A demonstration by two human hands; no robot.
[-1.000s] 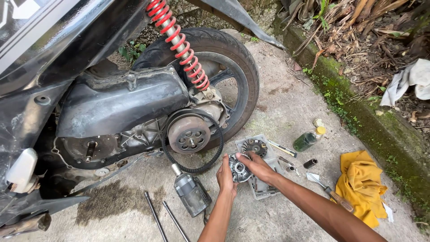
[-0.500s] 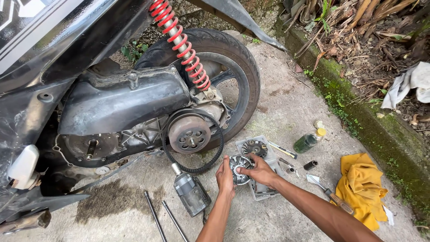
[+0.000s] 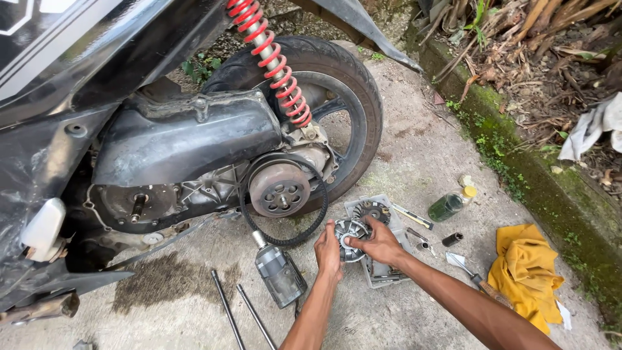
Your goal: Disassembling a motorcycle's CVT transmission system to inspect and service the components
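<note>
Both hands, left (image 3: 328, 249) and right (image 3: 379, 243), are clamped on the pulley (image 3: 350, 231) over the tray (image 3: 382, 275); green bottle (image 3: 447, 206) sits nearby, open concrete (image 3: 414, 149) beyond.

The single head camera looks steeply down, close above the concrete ground (image 3: 414, 162) beside a scooter (image 3: 162, 136).

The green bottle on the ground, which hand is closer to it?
Right. The right hand grips the round metal pulley on the side toward the green bottle; the left hand holds the pulley's far side, farther from it.
</note>
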